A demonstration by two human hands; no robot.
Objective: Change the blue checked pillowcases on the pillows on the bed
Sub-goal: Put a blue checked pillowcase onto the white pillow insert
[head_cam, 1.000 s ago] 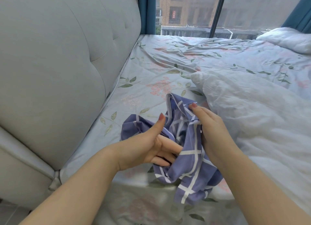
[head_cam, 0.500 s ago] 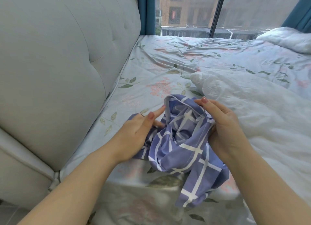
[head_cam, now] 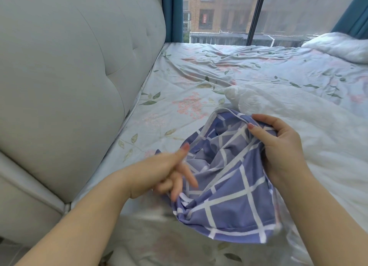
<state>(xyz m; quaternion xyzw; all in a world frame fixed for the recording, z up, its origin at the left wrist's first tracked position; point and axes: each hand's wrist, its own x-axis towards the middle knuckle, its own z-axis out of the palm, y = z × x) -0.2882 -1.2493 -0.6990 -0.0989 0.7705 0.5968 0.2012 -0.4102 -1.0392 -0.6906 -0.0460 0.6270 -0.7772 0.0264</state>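
Observation:
A blue checked pillowcase (head_cam: 229, 188) lies bunched on the floral bed sheet (head_cam: 179, 82) near the bed's front edge, its white-piped opening facing up. My right hand (head_cam: 278, 152) grips the right side of that opening, thumb pinching the rim. My left hand (head_cam: 165, 174) is at the case's left edge with thumb up and fingers loosely spread, blurred, their tips touching the fabric. A bare white pillow (head_cam: 298, 130) lies just right of the case, partly behind my right hand.
A padded grey headboard (head_cam: 69, 82) runs along the left. A second white pillow (head_cam: 338, 48) lies at the far right by the window (head_cam: 288, 12) with blue curtains. The sheet is wrinkled toward the window.
The pillowcase has been pulled wider open and to the right. My right hand has shifted right along the rim. My left hand has let go of the fabric and drawn back toward the lower left.

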